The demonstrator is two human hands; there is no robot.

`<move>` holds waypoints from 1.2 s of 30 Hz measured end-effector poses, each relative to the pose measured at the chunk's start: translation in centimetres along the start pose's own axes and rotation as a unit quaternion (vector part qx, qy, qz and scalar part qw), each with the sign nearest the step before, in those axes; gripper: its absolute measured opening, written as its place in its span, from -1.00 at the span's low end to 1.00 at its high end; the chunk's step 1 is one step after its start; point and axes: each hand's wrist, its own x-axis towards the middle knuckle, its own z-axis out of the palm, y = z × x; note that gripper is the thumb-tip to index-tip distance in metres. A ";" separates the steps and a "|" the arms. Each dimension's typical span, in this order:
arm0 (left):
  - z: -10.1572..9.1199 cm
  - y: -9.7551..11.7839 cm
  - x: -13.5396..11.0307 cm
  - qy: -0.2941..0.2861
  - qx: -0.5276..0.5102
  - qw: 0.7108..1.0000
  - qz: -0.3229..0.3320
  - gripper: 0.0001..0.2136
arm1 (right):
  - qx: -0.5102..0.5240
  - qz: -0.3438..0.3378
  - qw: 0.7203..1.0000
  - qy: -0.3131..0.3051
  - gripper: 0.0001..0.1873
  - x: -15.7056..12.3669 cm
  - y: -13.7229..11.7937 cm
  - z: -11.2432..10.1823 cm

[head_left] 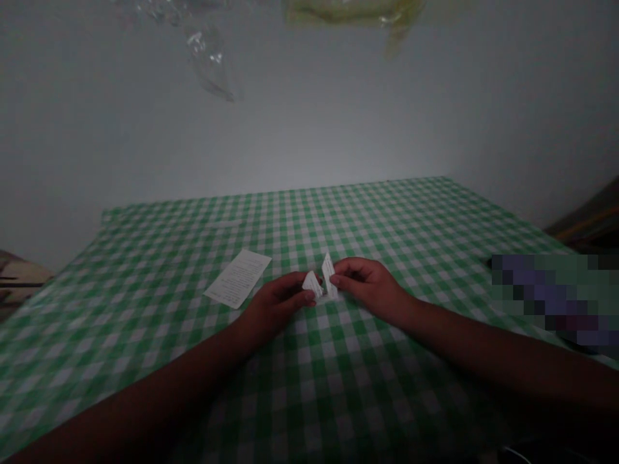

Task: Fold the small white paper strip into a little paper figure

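A small folded piece of printed paper (329, 274) stands between my two hands, just above the checked tablecloth. My left hand (278, 299) pinches its left flap between thumb and fingers. On the other side, my right hand (370, 281) pinches the upright right flap. The flaps stand apart with a gap between them; whether they are one sheet I cannot tell for sure. To the left of my left hand lies a flat white printed sheet (238, 278), its text too small to read.
A green and white checked cloth (300, 225) covers the table up to a pale wall (309, 129). At the right edge lies a blurred-out, pixelated object (556, 296). Clear plastic (210, 61) and a yellowish strip (353, 11) hang on the wall.
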 end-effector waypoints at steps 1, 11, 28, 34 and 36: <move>0.0 0.0 0.0 0.000 -0.002 1.000 -0.001 -0.70 | -0.002 -0.005 1.000 -0.004 -0.82 0.0 0.0 0.0; 0.0 0.3 -0.1 -0.006 0.008 1.000 0.013 -0.75 | -0.036 -0.056 0.997 -0.032 -0.88 -0.4 -0.4 -0.1; 0.1 0.3 -0.1 -0.012 0.013 1.000 0.003 -0.75 | -0.042 -0.066 0.996 -0.032 -0.88 -0.5 0.1 -0.2; 0.0 0.3 -0.1 -0.016 0.023 1.000 -0.001 -0.76 | -0.076 -0.080 0.993 -0.042 -0.90 -0.5 0.2 -0.3; 0.0 0.4 -0.1 -0.019 0.026 0.999 0.000 -0.76 | -0.080 -0.084 0.992 -0.041 -0.91 -0.5 0.1 -0.3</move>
